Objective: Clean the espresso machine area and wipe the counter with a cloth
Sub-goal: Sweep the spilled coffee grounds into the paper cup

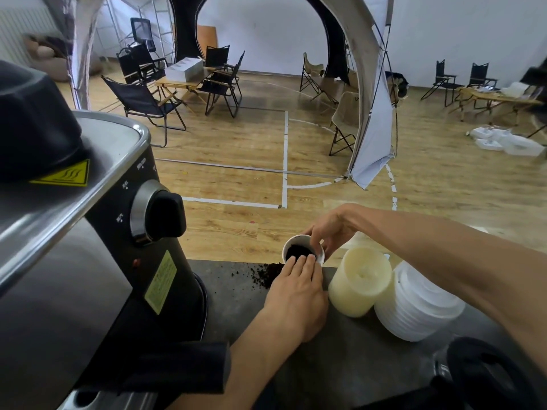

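Observation:
A small white paper cup with dark coffee grounds inside is tilted at the far edge of the grey counter. My right hand grips its rim from behind. My left hand lies flat on the counter, straight fingers touching the cup's mouth. Loose coffee grounds are scattered on the counter just left of my left hand. The black and steel espresso machine fills the left side, its dial facing right. No cloth is in view.
A stack of cream cups lies on its side right of my left hand, beside a stack of white lids. A black object sits at the counter's near right. Beyond the counter are a wood floor and folding chairs.

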`<state>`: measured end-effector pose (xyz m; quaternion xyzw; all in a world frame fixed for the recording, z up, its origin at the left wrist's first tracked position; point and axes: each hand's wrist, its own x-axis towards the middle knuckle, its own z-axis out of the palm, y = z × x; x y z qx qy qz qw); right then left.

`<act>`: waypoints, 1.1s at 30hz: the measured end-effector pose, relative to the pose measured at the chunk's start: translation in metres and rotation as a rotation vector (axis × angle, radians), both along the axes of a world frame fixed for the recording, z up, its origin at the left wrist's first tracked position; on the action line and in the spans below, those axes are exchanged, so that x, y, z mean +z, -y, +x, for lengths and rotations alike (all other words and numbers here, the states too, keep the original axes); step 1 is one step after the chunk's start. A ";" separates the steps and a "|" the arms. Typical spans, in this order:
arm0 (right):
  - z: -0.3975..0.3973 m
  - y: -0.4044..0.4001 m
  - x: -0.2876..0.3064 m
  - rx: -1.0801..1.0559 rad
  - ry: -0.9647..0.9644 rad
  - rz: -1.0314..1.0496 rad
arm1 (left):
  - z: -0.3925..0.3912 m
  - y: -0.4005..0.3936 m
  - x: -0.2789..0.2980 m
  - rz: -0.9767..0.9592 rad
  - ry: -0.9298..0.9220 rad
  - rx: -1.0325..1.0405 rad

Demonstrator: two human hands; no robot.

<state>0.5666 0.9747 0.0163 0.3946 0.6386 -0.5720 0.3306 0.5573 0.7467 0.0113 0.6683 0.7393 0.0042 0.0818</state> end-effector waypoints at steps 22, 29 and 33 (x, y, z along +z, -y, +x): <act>-0.037 0.021 0.004 0.034 -0.037 -0.001 | -0.005 0.056 -0.004 -0.033 0.125 0.164; -0.038 0.024 0.000 0.006 -0.025 0.018 | -0.017 0.004 -0.003 -0.040 0.190 0.202; -0.041 0.026 0.002 0.037 0.000 0.035 | -0.011 0.020 0.006 0.061 0.201 0.167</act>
